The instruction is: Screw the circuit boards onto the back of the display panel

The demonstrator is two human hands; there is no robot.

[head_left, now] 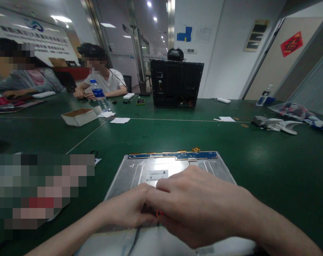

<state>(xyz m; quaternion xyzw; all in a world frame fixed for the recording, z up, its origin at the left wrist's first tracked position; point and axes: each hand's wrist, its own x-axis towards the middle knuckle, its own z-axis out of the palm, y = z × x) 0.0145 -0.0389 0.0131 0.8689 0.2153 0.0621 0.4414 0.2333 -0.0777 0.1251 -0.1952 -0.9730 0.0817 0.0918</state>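
A flat silvery metal panel (132,172) lies on the green table, with a narrow blue circuit board (161,155) along its far edge and a small label (157,174) on its back. Over the near part of the panel, my left hand (132,206) has its fingers closed together, touching the other hand. My right hand (201,206) is bent over the same spot, fingers closed. A bit of red wire (159,213) shows between the hands, and a dark cable (135,241) runs down from there. The fingertips of both hands are mostly hidden.
On the green table (140,137) stand an open box (80,117), a water bottle (99,95) and a black monitor-like unit (177,84). Gray and white parts (275,124) lie at right. Two people sit at back left; a pixelated area covers the near left.
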